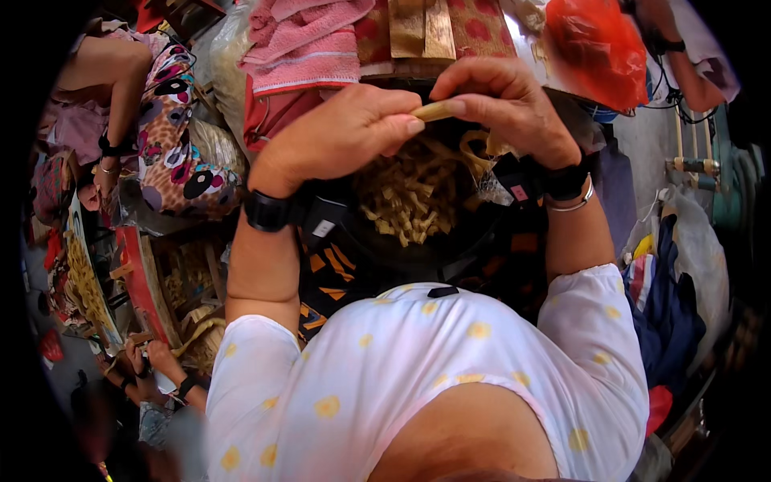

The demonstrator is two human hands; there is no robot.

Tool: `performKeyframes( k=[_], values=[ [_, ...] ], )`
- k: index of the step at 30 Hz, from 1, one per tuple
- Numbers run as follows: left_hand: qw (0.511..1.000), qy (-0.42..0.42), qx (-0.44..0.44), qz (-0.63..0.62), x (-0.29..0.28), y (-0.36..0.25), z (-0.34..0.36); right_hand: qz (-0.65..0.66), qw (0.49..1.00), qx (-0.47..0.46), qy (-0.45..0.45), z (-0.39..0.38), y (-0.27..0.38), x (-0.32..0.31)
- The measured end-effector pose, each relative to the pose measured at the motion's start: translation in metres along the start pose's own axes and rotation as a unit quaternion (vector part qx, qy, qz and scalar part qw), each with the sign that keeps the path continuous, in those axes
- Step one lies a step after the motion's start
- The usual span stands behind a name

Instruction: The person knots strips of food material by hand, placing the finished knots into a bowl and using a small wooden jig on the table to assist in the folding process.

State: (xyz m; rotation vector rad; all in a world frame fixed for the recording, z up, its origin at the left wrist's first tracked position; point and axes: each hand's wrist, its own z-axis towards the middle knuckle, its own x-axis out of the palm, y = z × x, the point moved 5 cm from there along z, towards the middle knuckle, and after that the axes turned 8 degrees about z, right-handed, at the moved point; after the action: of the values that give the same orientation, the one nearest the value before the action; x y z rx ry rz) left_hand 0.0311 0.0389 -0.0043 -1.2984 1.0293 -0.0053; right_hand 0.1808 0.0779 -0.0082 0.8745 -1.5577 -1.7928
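A narrow, pale yellow strip [434,111], perhaps plant leaf, is stretched between my two hands. My left hand [337,132] pinches its left end between thumb and fingertips. At the other end, the thumb and a curled finger of my right hand [514,104] close on it. Beneath them a dark basin [438,255] on my lap holds many small folded yellow pieces [409,197]. A looped yellow strip [474,153] lies at the basin's right side, below my right hand.
Pink towels [309,44] and a patterned cloth [482,28] cover the surface ahead. A red plastic bag [596,52] sits at the far right. Another person's hands [161,361] work at lower left, near a red-edged wooden frame [146,281]. Dark blue cloth [671,293] lies to the right.
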Motion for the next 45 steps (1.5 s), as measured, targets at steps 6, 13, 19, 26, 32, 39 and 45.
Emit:
performKeyframes(
  k=[6,13,19,26,32,39,45],
  values=[
    [0.982,-0.034,0.005,-0.186,-0.001,0.008,0.014,0.535,0.828,-0.042,0.165,0.003,0.004,-0.004],
    [0.973,-0.075,0.009,-0.217,0.014,0.012,0.038,0.471,0.879,-0.070,0.035,-0.008,0.011,-0.022],
    [0.973,-0.032,-0.044,-0.223,0.024,0.006,0.034,0.420,0.903,-0.083,0.044,-0.010,0.012,-0.025],
    [0.993,0.116,0.017,-0.019,0.041,-0.007,0.030,0.343,0.928,-0.100,-0.105,-0.001,0.010,-0.007],
    [0.944,-0.082,0.098,-0.305,0.006,-0.001,0.025,0.458,0.883,0.074,0.065,0.001,-0.001,0.031],
    [0.765,-0.321,0.167,-0.532,-0.001,-0.009,0.022,0.446,0.874,0.170,0.087,0.006,-0.018,0.047],
    [0.736,-0.520,0.139,-0.412,-0.027,0.000,-0.002,0.403,0.902,0.150,0.035,0.009,-0.019,0.050]
  ],
)
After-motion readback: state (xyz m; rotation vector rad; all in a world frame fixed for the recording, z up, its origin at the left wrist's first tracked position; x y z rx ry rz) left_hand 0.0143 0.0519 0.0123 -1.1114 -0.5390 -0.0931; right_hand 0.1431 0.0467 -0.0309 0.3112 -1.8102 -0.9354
